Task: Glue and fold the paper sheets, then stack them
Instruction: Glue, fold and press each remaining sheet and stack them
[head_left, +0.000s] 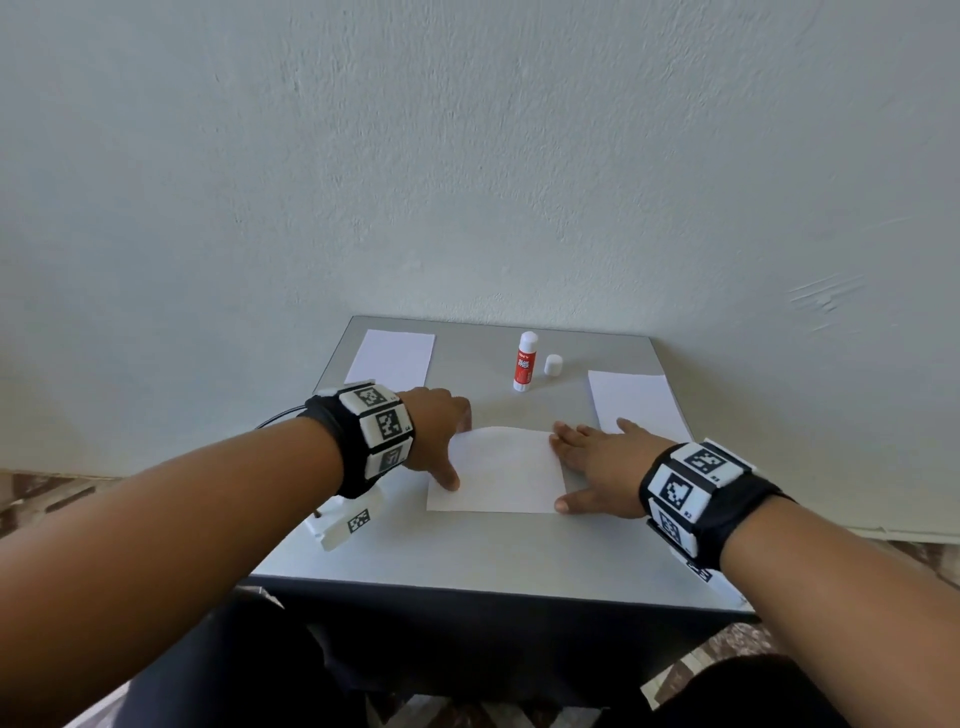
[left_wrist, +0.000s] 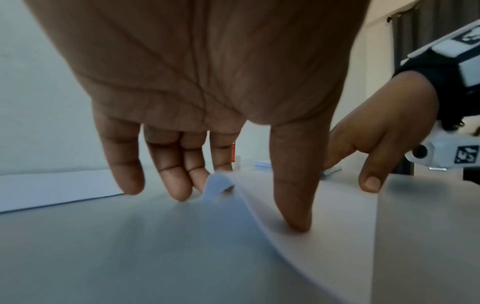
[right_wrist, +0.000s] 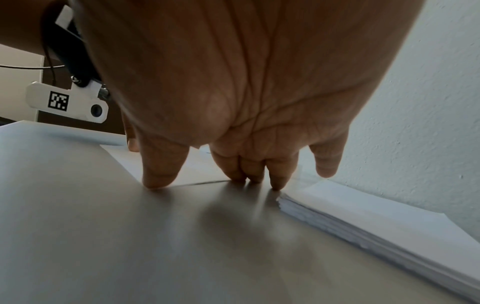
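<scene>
A white paper sheet (head_left: 498, 473) lies folded over in the middle of the grey table (head_left: 467, 551). Its left edge (left_wrist: 218, 185) arches up off the table. My left hand (head_left: 457, 449) has its thumb (left_wrist: 298, 222) pressing down on the sheet, with the other fingers (left_wrist: 179, 191) touching the table by the far left corner. My right hand (head_left: 571, 465) lies with straight fingers along the sheet's right edge (right_wrist: 197, 170), thumb (right_wrist: 158, 179) at the near corner. The glue stick (head_left: 524, 361) stands uncapped behind, with its cap (head_left: 553, 365) beside it.
A stack of white sheets (head_left: 636, 402) lies at the right, close to my right little finger, its layered edge (right_wrist: 363, 222) visible. Another white stack (head_left: 392, 356) lies at the back left. A pale wall (head_left: 467, 156) rises right behind the table.
</scene>
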